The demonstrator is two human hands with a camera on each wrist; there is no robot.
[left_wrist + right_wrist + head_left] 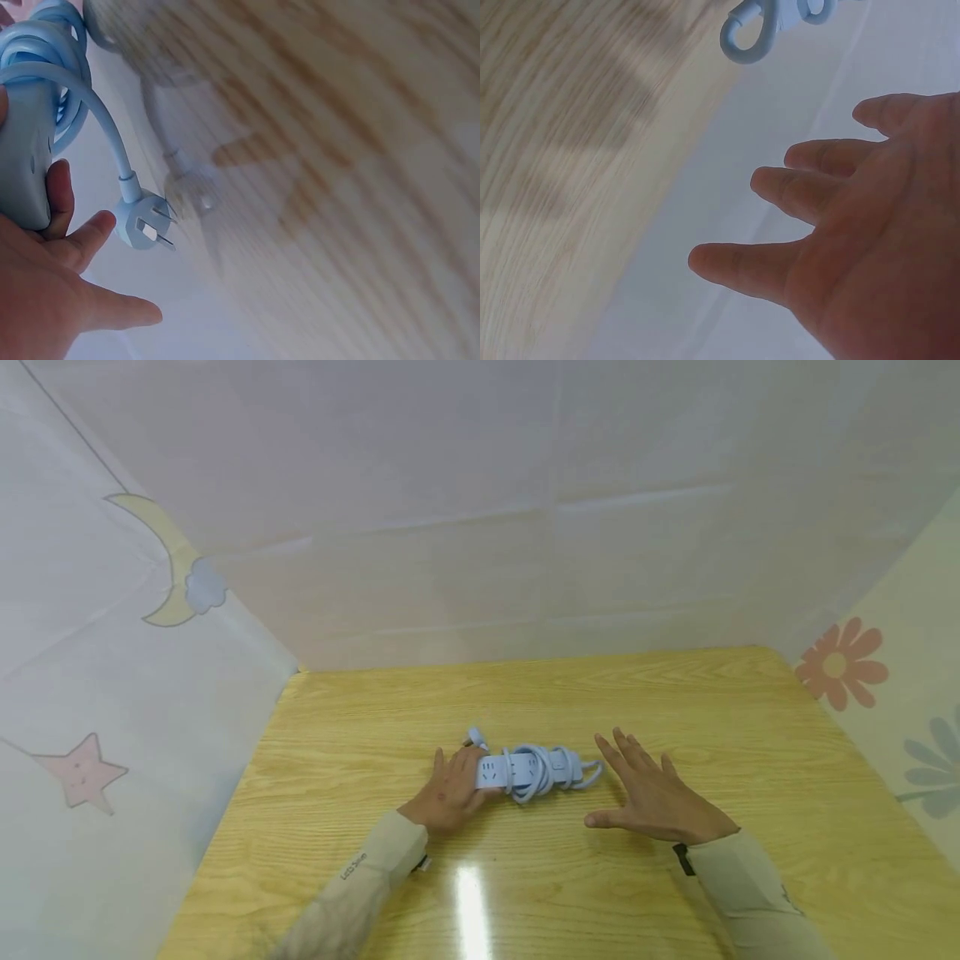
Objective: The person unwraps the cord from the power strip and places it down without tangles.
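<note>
A white power strip (492,772) lies across the middle of the wooden table, its own cord (533,774) wound several times round it. My left hand (448,793) grips the strip's left end, with the thumb on the near side and fingers on the far side. In the left wrist view the plug (142,221) hangs off the cord beside the fingertips, its metal prongs showing. My right hand (651,793) is spread with straight fingers, right of the strip and apart from the cord loop (748,36) at its right end.
The wooden table (360,718) has a pale cloth wall (450,577) behind it. Printed cloth also hangs at both sides, with a moon (168,560) and star on the left and flowers (840,664) on the right. Light glares off the table's near part.
</note>
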